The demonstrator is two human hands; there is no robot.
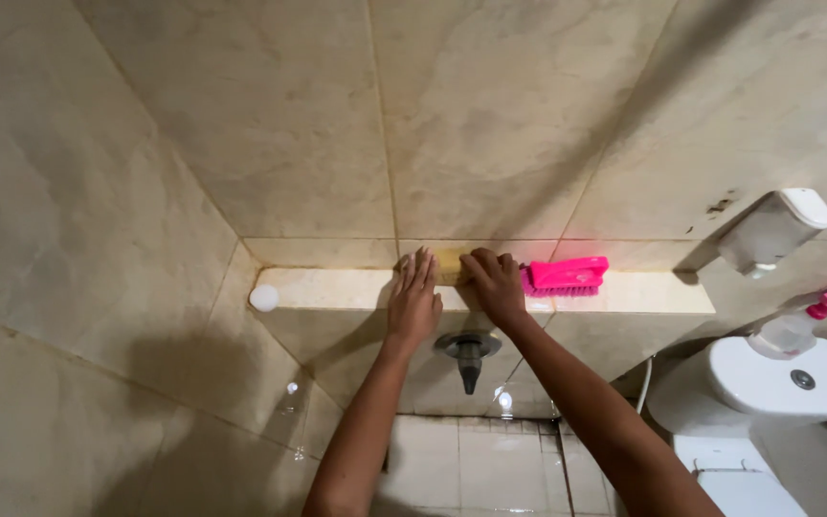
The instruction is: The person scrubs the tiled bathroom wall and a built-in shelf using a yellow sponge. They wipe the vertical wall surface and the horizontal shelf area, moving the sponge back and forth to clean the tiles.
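My left hand (413, 299) lies flat on the front of a beige tiled ledge (337, 287), fingers together and pointing up. My right hand (495, 283) is curled over a yellow sponge (448, 262) pressed at the back of the ledge where it meets the wall. A pink scrub brush (567, 276) lies on the ledge just right of my right hand. Below both hands a grey tap (468, 351) sticks out of the ledge's front face.
A small white round object (264, 298) sits at the ledge's left end. A white dispenser (775, 230) hangs on the right wall. A white toilet tank (768, 383) at lower right carries a spray bottle with a pink trigger (811, 321). Wet floor tiles (490, 464) lie below.
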